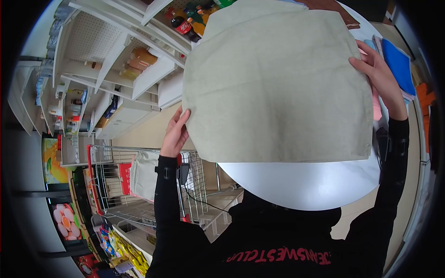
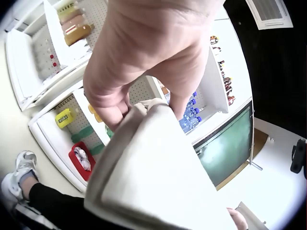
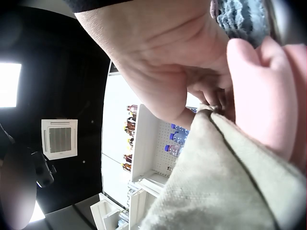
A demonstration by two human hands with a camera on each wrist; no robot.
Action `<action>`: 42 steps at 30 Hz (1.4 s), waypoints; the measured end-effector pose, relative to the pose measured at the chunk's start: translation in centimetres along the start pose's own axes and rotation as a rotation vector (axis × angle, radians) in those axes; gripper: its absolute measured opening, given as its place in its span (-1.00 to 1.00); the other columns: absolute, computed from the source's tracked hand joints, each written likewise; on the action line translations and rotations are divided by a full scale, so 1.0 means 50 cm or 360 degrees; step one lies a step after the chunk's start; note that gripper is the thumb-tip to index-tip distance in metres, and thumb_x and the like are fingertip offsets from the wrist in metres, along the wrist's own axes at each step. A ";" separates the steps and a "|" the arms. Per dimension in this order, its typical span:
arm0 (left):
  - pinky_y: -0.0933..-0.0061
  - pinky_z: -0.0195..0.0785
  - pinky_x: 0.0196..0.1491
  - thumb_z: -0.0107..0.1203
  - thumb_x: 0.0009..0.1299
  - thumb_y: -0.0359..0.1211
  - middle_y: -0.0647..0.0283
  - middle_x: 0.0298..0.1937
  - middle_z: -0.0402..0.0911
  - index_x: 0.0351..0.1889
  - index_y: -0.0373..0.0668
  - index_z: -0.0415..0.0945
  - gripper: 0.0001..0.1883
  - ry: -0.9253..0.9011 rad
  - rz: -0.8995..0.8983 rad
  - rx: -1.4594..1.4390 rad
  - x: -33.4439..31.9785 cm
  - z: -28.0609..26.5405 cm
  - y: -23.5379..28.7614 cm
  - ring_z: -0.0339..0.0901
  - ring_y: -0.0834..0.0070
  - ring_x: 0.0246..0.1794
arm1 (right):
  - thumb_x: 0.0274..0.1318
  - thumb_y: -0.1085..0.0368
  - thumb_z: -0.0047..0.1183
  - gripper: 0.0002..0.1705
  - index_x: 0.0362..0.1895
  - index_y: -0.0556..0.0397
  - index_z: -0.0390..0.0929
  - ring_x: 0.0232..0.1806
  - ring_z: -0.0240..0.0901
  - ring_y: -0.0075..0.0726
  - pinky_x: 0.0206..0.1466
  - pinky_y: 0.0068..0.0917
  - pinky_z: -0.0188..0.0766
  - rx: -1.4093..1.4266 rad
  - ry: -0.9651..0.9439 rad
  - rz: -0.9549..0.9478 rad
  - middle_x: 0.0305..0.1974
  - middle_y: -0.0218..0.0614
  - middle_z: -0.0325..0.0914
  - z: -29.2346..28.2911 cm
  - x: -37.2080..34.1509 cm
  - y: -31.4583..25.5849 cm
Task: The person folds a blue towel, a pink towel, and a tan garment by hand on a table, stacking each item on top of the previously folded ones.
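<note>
A large pale grey-green cloth (image 1: 278,88) is held up spread out above a round white table (image 1: 301,180). My left hand (image 1: 176,132) pinches its left edge between thumb and fingers; in the left wrist view the hand (image 2: 148,57) grips a folded edge of the cloth (image 2: 158,167). At the upper right edge my right hand (image 1: 382,78) pinches the cloth, thumb on top. The right wrist view shows that hand (image 3: 163,62) gripping a layered corner of the cloth (image 3: 216,167). What lies under the cloth is hidden.
Folded fabrics, one blue (image 1: 398,67), lie at the table's right side, with pink fabric (image 1: 376,106) beside my right wrist. Brown fabric (image 1: 329,7) lies at the far edge. A shopping cart (image 1: 116,204) holding a pale cloth stands left. Shelves with bottles (image 1: 183,28) are beyond.
</note>
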State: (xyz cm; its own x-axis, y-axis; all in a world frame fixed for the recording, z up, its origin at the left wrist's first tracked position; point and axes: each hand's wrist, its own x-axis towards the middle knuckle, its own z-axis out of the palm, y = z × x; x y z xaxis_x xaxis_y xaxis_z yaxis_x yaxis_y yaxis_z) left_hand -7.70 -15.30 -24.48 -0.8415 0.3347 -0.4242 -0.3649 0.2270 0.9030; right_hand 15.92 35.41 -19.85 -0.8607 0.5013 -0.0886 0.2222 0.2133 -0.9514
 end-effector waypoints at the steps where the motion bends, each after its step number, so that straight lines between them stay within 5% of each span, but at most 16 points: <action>1: 0.54 0.58 0.04 0.21 0.63 -0.09 0.35 0.12 0.72 0.22 -0.20 0.61 -0.59 0.0000 -0.0076 0.0010 -0.010 -0.002 -0.005 0.68 0.65 0.03 | 0.35 0.08 0.30 -0.10 0.64 0.10 0.22 0.14 0.69 -0.29 0.29 -0.37 0.52 0.0045 -0.0014 -0.0016 0.11 -0.10 0.72 -0.004 -0.005 0.001; 14: 0.43 0.54 0.16 0.14 0.64 -0.28 0.24 0.15 0.72 0.30 -0.23 0.57 -0.64 -0.0092 -0.0025 0.0054 -0.096 -0.089 -0.054 0.68 0.52 0.09 | 0.35 0.19 0.28 -0.15 0.63 0.07 0.24 0.15 0.63 -0.35 0.27 -0.42 0.51 0.0034 -0.0285 -0.0012 0.11 -0.14 0.69 0.008 -0.008 0.014; 23: 0.36 0.45 0.28 0.15 0.48 -0.33 0.13 0.27 0.66 0.51 -0.29 0.39 -0.38 0.0176 0.0438 -0.0184 -0.165 0.045 0.116 0.64 0.36 0.20 | 0.38 0.21 0.23 -0.20 0.64 -0.07 0.27 0.08 0.59 -0.39 0.19 -0.43 0.53 -0.0036 -0.0187 -0.0001 0.07 -0.26 0.63 0.027 -0.015 0.007; 26: 0.38 0.43 0.30 0.15 0.45 -0.35 0.07 0.34 0.61 0.55 -0.34 0.34 -0.32 -0.0102 0.0640 -0.0025 -0.177 0.183 0.193 0.64 0.35 0.21 | 0.40 0.21 0.21 -0.24 0.62 -0.07 0.30 0.05 0.58 -0.43 0.16 -0.45 0.54 0.0007 -0.0097 -0.0009 0.07 -0.29 0.62 0.028 -0.025 0.008; 29: 0.39 0.45 0.31 0.20 0.44 -0.48 0.08 0.45 0.52 0.58 -0.31 0.32 -0.30 -0.0498 0.0706 0.0200 -0.182 0.320 0.242 0.64 0.37 0.22 | 0.43 0.16 0.19 -0.35 0.54 -0.04 0.43 0.02 0.56 -0.51 0.09 -0.48 0.54 -0.0101 -0.0361 -0.0133 0.03 -0.36 0.63 0.011 -0.011 0.021; 31: 0.38 0.48 0.29 0.19 0.52 -0.52 0.13 0.55 0.41 0.61 -0.24 0.30 -0.33 -0.0854 0.0751 0.0327 -0.170 0.395 0.211 0.59 0.41 0.27 | 0.45 0.13 0.19 -0.40 0.49 -0.01 0.48 0.00 0.55 -0.54 0.07 -0.50 0.52 -0.0004 -0.0403 -0.0095 0.01 -0.39 0.63 0.015 -0.005 0.024; 33: 0.36 0.51 0.27 0.14 0.62 -0.47 0.15 0.58 0.34 0.61 -0.19 0.30 -0.40 -0.1506 0.0513 0.0337 -0.208 0.475 0.197 0.55 0.39 0.31 | 0.47 0.08 0.17 -0.47 0.39 0.03 0.57 -0.04 0.53 -0.59 0.01 -0.55 0.50 0.0197 -0.0482 -0.0021 -0.05 -0.44 0.63 0.009 -0.004 0.025; 37: 0.33 0.45 0.31 0.20 0.57 -0.37 0.19 0.62 0.31 0.58 -0.16 0.35 -0.39 -0.1673 0.0541 0.0771 -0.212 0.520 0.151 0.50 0.34 0.39 | 0.45 -0.03 0.20 -0.48 0.25 0.07 0.66 -0.13 0.48 -0.66 -0.09 -0.63 0.44 0.0546 -0.0447 0.0240 -0.13 -0.50 0.61 0.002 -0.023 -0.002; 42: 0.22 0.41 0.36 0.28 0.50 -0.37 0.10 0.54 0.36 0.55 -0.12 0.37 -0.35 -0.1647 0.1189 0.1315 -0.197 0.503 0.117 0.49 0.17 0.36 | 0.41 -0.10 0.23 -0.46 0.15 0.10 0.68 -0.22 0.43 -0.69 -0.20 -0.65 0.38 0.0132 -0.0272 0.0130 -0.20 -0.51 0.58 0.016 -0.023 -0.019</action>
State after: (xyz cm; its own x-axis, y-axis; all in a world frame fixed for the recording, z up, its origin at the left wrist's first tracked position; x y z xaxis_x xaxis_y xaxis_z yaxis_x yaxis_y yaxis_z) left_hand 8.47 5.74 -16.73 0.0427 0.9960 -0.0788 0.6194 0.0355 0.7842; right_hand 16.35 33.97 -19.10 -0.9081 0.3630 -0.2087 0.2621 0.1042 -0.9594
